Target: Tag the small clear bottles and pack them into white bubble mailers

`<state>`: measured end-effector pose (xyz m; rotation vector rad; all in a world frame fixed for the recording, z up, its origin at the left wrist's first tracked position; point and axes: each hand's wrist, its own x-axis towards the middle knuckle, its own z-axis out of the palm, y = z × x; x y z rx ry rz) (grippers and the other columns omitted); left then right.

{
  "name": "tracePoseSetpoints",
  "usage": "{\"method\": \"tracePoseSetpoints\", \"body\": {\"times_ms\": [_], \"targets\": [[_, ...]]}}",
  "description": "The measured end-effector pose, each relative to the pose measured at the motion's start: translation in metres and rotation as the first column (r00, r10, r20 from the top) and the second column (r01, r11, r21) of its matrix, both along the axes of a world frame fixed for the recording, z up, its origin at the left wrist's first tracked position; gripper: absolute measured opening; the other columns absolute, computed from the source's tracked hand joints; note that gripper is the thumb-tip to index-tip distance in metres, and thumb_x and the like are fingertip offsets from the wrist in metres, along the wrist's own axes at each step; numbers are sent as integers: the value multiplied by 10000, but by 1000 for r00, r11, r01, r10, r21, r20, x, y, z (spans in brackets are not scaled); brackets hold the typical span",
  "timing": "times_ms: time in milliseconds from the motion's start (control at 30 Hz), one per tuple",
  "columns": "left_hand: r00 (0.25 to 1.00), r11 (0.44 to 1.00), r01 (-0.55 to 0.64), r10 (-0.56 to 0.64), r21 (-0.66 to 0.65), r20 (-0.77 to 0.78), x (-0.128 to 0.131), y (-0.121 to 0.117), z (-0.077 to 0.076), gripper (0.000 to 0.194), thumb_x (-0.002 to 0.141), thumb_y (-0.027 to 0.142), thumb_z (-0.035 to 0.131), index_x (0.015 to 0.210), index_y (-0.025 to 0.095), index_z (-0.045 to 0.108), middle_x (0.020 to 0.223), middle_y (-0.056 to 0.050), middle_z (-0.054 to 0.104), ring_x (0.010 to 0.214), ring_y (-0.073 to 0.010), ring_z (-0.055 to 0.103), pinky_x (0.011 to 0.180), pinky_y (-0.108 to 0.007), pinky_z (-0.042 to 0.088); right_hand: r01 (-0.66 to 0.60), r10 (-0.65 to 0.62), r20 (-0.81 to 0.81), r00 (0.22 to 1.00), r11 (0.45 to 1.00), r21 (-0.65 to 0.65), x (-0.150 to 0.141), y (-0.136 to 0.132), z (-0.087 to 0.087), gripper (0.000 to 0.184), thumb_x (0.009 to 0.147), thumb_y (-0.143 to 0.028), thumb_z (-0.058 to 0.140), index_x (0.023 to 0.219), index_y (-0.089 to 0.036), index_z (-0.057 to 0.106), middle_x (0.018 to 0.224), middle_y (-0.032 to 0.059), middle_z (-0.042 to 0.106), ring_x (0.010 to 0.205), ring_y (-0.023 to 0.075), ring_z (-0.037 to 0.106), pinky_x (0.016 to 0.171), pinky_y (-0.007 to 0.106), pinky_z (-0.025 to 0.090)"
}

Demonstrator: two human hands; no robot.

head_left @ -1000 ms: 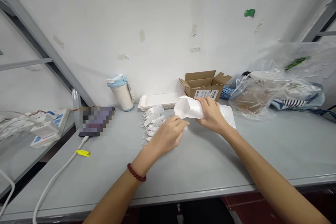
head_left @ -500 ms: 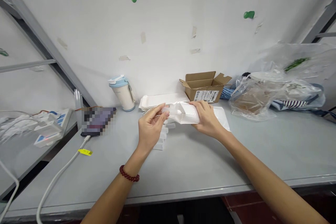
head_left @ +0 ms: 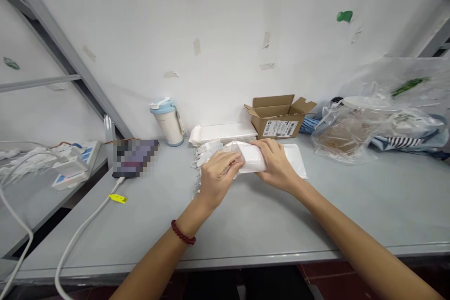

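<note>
Both hands meet over the middle of the grey table [head_left: 267, 215]. My right hand [head_left: 276, 161] grips a white plastic bag [head_left: 251, 157] by its body. My left hand [head_left: 218, 178] is closed at the bag's open end, fingers pinched on its mouth; what lies under the fingers is hidden. Just beyond the left hand, a cluster of small white clip-like parts [head_left: 202, 154] lies on the table. A flat white bag [head_left: 297, 157] rests under and behind the right hand. A red bead bracelet [head_left: 183, 233] circles my left wrist.
A stack of white trays [head_left: 223, 132], an open cardboard box [head_left: 279, 115] and a blue-lidded cup [head_left: 167, 121] line the wall. Clear plastic bags [head_left: 369, 117] pile up at the right. A phone [head_left: 135, 157] with a white cable [head_left: 84, 229] and a power strip [head_left: 70, 166] sit on the left.
My left hand went from the small white parts up to the bag's mouth and now closes over it. The bag has sunk lower, toward the table, in my right hand.
</note>
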<state>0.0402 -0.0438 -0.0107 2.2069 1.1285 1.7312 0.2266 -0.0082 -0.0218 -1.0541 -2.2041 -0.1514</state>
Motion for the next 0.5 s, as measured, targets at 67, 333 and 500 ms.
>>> {"method": "tracePoseSetpoints", "body": {"times_ms": [67,333,500], "targets": [[999,1000,-3,4,15,-35,0,0,-1,121,813,196,604,799,211,722,775,-30,723,754,-186,616,700,-339,506,-26,26,10,1000,1000,-8,-3,-3,-1,576,682,-192,575,1238,-196,423,1109,122,518,1035,292,476,869,414,332],[950,946,-292,304,-138,70,-3,0,9,331,654,294,761,967,226,678,1093,-74,630,1040,-242,509,837,-388,458,-10,10,-12,1000,1000,-18,-4,-4,2,518,696,-207,568,1199,-183,443,1104,129,527,1026,289,475,865,409,323],[947,700,280,-88,-657,309,-21,8,19,530,625,366,771,1097,179,618,1093,-106,654,964,-228,609,744,-318,506,-22,21,-30,999,1000,-19,-3,-4,4,536,697,-214,566,1218,-196,441,1114,124,525,1031,287,474,863,407,325]]}}
